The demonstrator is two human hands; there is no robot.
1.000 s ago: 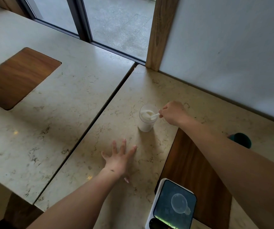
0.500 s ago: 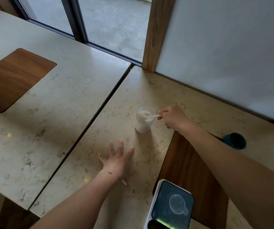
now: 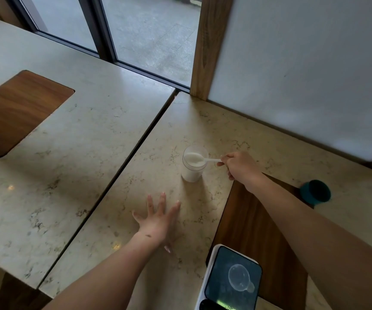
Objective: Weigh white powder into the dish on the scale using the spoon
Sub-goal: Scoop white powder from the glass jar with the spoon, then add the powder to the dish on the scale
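A clear cup (image 3: 193,170) part full of white powder stands on the marble table. My right hand (image 3: 241,167) grips the handle of a white plastic spoon (image 3: 199,159), whose bowl is heaped with powder and sits level over the cup's mouth. My left hand (image 3: 159,221) lies flat on the table with fingers spread, nearer to me than the cup. At the bottom edge is the scale (image 3: 232,279), with a clear, empty-looking dish (image 3: 240,277) on its dark platform.
A teal lid or cap (image 3: 315,191) lies at the right on the wooden inlay (image 3: 256,231). A gap (image 3: 122,173) separates this table from another at the left. A white wall panel and wooden post stand behind; a window is at the top.
The spoon has come up out of the powder with a heaped load and now sits level over the cup's rim. My left hand has stayed flat on the table.
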